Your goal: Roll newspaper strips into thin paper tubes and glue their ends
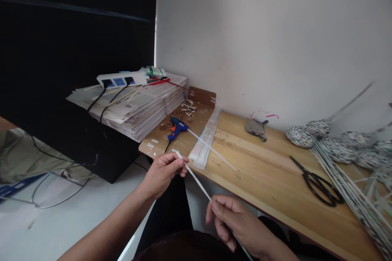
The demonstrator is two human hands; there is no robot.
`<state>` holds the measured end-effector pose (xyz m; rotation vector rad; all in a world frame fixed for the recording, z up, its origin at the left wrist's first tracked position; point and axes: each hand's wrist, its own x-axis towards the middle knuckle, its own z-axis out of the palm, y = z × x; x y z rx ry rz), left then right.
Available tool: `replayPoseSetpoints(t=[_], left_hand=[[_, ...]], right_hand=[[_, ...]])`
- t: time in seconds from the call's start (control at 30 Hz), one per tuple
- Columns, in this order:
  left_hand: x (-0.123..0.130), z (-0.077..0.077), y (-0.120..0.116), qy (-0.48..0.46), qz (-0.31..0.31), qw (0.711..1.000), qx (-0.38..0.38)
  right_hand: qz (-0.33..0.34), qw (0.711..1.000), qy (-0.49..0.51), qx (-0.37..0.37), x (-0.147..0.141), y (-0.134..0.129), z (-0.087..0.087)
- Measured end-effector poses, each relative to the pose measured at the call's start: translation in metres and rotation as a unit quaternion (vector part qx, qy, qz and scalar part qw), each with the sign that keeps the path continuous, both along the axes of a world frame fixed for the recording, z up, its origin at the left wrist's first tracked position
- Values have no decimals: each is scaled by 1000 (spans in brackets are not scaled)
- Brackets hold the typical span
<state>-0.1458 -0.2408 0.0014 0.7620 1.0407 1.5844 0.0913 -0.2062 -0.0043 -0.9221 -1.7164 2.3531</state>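
Note:
Between my two hands a thin, pale rod (197,182), perhaps wrapped in paper, runs at a slant in front of the table edge. My left hand (167,171) pinches its upper end, where a white strip sticks out past the fingers. Lower down, my right hand (229,218) is closed around the same rod, and its tail passes below the palm. Just beyond my left hand lies a blue glue gun (177,129) with a long white glue stick (212,149) projecting from its back. Flat paper strips (206,140) are beside it.
On the left, a power strip (122,79) with cords tops a tall paper stack (147,108). Black scissors (320,185) and a grey cloth-like piece (256,129) lie on the wooden table (260,171). Woven paper bulbs on stems (339,149) fill the right. Someone's clothed leg (15,157) shows far left.

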Motion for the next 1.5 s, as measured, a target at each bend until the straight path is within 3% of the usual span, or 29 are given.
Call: replayPoseSetpoints(t=[0.17,0.4,0.63,0.8,1.13,1.4,1.5], left_hand=[[-7,-3,6,-20,27,999,-23],[-1,-11,16,-5,-9,999,-46],[3,-7,22,14,-21,998,-50],[2,-7,23,2,-26,997,-68],[5,-7,23,-51,-19,998,-31],[0,-4,20,20,-35,998,-47],[-11,-1,24,150,-56,986,-44]], right_hand=[[-34,999,-28,27,16,3,1],[-50,995,-77,37,37,0,-9],[-47,995,-89,25,40,1,-17],[-41,995,-92,18,40,2,-17],[-28,995,-89,21,38,0,-13],[-76,993,-85,32,43,0,-14],[-104,990,-91,41,51,3,-11]])
